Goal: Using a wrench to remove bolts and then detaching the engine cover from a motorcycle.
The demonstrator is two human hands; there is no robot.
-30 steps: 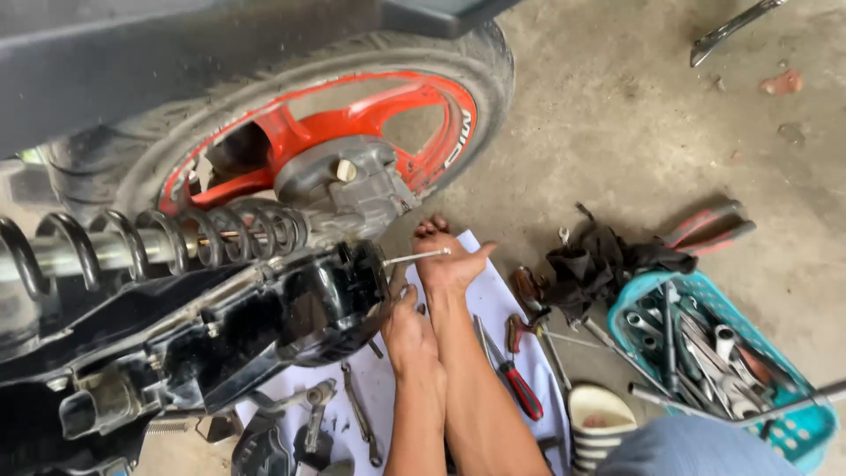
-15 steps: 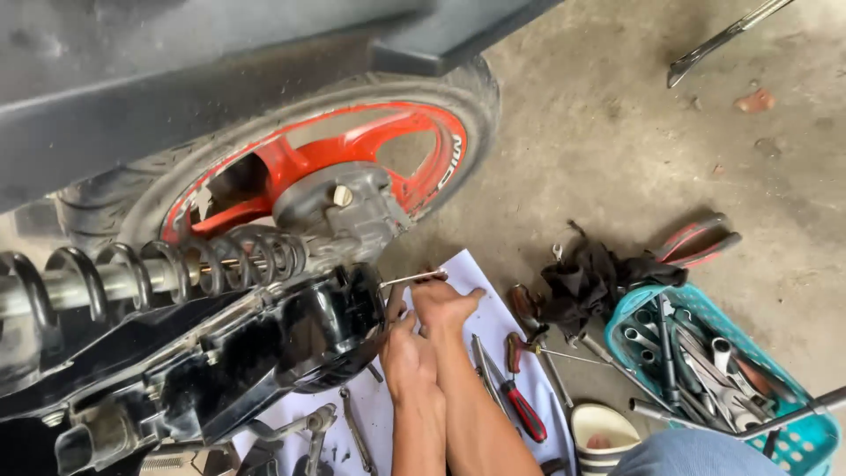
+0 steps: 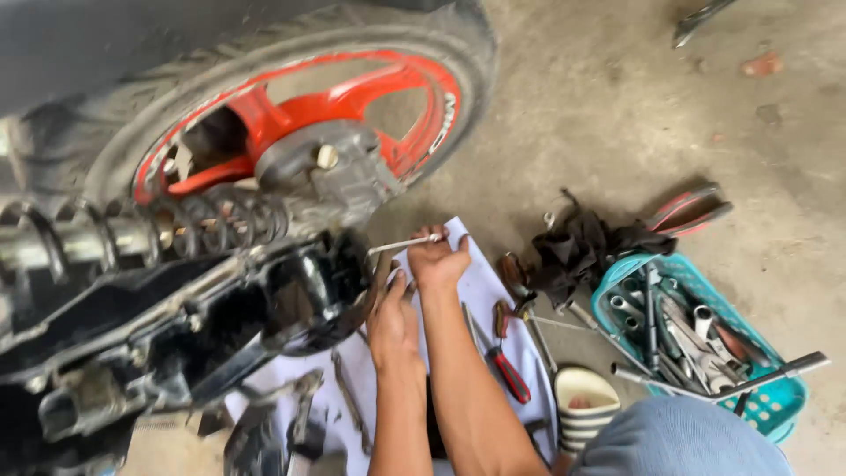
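We kneel beside the rear of a motorbike, its red wheel [image 3: 291,115] and coiled shock spring [image 3: 203,225] above the black engine case [image 3: 220,308]. Our right hand [image 3: 438,263] is clamped on a thin metal rod [image 3: 401,244], fingers curled over its outer end; the rod runs level from the hand towards the engine case, its far tip just at the case's edge. Our left hand [image 3: 392,322] lies lower, pressed against the rim of the case with the fingers bent around it; we cannot tell whether it grips anything loose.

Under both forearms a pale sheet [image 3: 480,295] is spread on the concrete floor [image 3: 617,97]. On the sheet lie a red-handled screwdriver [image 3: 507,370] just beside the right forearm, and a spanner [image 3: 348,401] near the left one. To the right stands a striped cup [image 3: 582,405], and beyond it a turquoise basket [image 3: 775,410] full of sockets and wrenches. A dark rag [image 3: 577,251] lies behind the basket, with red-handled pliers [image 3: 692,210] touching it.
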